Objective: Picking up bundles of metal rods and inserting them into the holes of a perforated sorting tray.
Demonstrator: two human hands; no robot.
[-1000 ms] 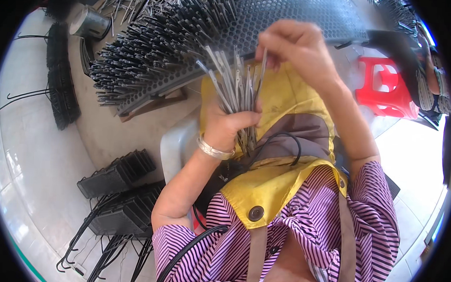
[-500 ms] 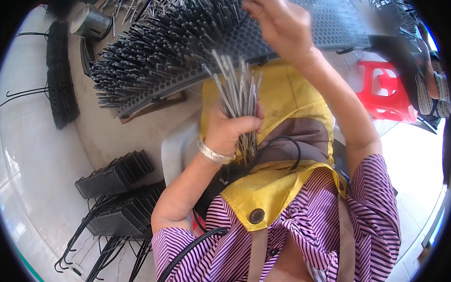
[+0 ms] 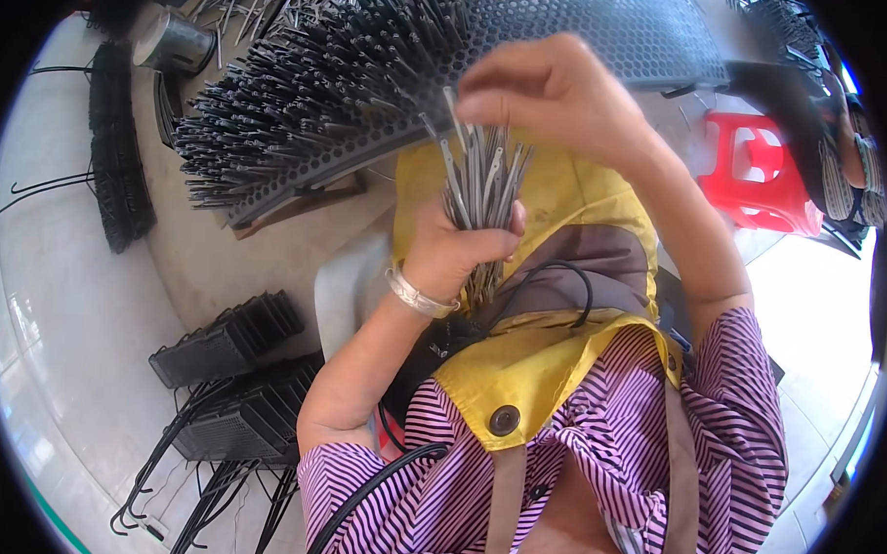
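My left hand (image 3: pixel 464 244) is closed round a bundle of thin grey metal rods (image 3: pixel 486 176), held upright in front of the yellow apron (image 3: pixel 557 379). Some rods have small holes at their flattened tips. My right hand (image 3: pixel 557 95) curves over the top of the bundle, its thumb and fingertips pinched at one rod that stands higher than the others; motion blurs these fingers a little. Just beyond both hands lies a dark perforated board (image 3: pixel 608 39). Many dark-ended rods (image 3: pixel 313 97) stand packed in the holes of its left part.
Loose rods (image 3: pixel 267 7) lie in a heap at the back, near a metal can (image 3: pixel 175 43). Black racks with hooked wires (image 3: pixel 239 407) rest on the floor at lower left. A red plastic stool (image 3: pixel 760 176) is at right, with part of another person (image 3: pixel 848 154) beside it.
My right hand has come down and nearer from above the board to the top of the bundle. The left hand still grips the rods and has barely moved.
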